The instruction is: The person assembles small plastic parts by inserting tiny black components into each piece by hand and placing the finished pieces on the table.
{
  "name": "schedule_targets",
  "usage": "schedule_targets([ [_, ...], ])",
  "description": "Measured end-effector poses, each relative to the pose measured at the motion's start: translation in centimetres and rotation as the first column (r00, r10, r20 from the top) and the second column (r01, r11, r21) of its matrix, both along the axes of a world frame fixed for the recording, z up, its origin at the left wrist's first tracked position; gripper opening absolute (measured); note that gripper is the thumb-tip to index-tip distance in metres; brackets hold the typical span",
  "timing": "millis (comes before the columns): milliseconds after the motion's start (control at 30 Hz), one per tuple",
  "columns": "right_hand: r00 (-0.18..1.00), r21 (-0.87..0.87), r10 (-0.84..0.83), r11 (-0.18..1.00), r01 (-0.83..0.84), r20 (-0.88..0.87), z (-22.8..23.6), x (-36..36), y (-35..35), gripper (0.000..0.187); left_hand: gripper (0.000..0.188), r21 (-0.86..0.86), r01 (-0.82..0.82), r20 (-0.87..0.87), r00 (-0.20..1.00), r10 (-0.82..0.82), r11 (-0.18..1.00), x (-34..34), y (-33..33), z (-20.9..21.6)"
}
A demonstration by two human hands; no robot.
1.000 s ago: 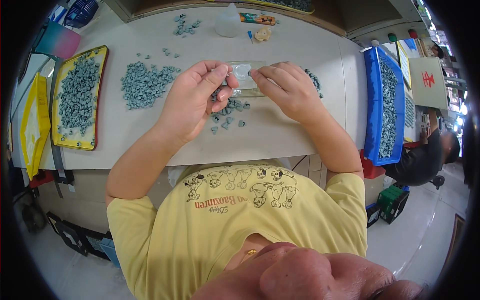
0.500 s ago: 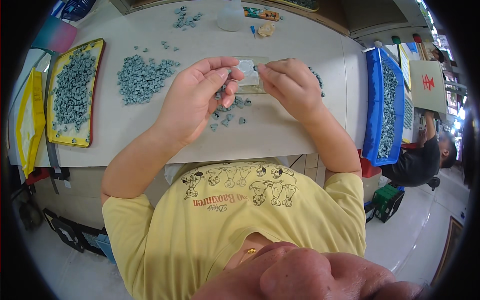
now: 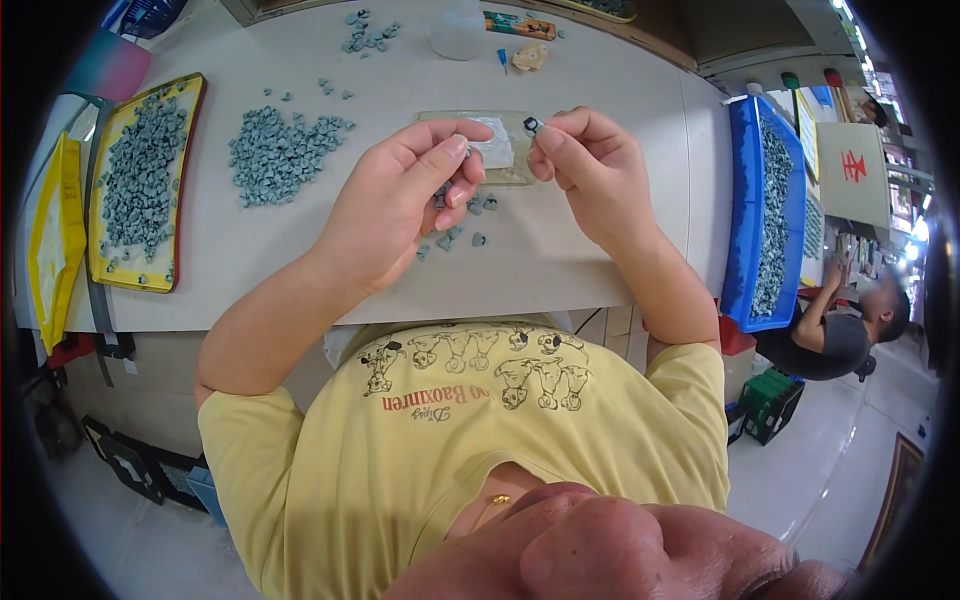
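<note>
My right hand (image 3: 598, 175) pinches a small grey-green piece with a black-and-white face (image 3: 531, 125) between thumb and fingers. Across from it, my left hand (image 3: 400, 195) is closed, thumb against forefinger, on a small grey-green piece (image 3: 467, 151) mostly covered by the fingertips. More such pieces show under its curled fingers. Beneath and beyond both hands lies a flat translucent plate (image 3: 519, 172) bearing a white patch (image 3: 493, 152). Several loose grey-green pieces (image 3: 450, 238) lie on the table just below my left hand.
A heap of grey-green pieces (image 3: 285, 160) lies to the left, beside a yellow tray (image 3: 190, 150) of them. At right stands a blue bin (image 3: 741, 220) of small pieces. A clear bottle (image 3: 457, 35) stands at the back. Another person (image 3: 825, 330) sits at far right.
My right hand has drawn away to the right from my left and turned, bringing its piece's black-and-white face into view. The other person's arms have shifted.
</note>
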State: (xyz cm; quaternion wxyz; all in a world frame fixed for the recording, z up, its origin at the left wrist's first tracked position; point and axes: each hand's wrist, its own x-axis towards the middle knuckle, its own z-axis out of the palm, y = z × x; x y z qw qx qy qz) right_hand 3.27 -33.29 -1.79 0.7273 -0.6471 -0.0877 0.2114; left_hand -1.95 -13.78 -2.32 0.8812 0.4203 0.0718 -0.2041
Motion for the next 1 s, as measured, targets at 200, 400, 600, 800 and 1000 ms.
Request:
schedule_targets([
  [200, 0.999, 0.045, 0.017, 0.999, -0.016, -0.03, -0.3, 0.4, -0.4, 0.008, 0.018, -0.017, -0.003, -0.023, 1.0, 0.002, 1.0, 0.4, -0.4, -0.2],
  [400, 1.0, 0.017, 0.013, 1.0, -0.013, 0.01, -0.3, 0.1, -0.4, 0.007, 0.021, -0.131, 0.025, -0.039, 0.999, -0.03, 0.991, 0.3, -0.2, -0.9],
  [600, 0.762, -0.257, 0.081, 0.96, 0.114, 0.643, -1.1, 0.0, -0.6, 0.01, 0.026, -0.068, 0.079, -0.045, 0.996, -0.082, 0.995, 0.0, -0.8, -0.6],
  [800, 0.596, -0.31, 0.133, 0.928, 0.205, 0.792, -0.6, 0.2, -0.5, 0.015, 0.025, -0.124, 0.023, -0.027, 0.999, -0.027, 0.992, 0.3, -1.1, -0.8],
  [1000, 0.383, -0.266, 0.162, 0.935, 0.236, 0.909, -0.6, 0.3, -0.1, 0.018, 0.017, -0.122, 0.042, -0.032, 0.998, -0.046, 0.992, 0.4, -1.0, -1.0],
])
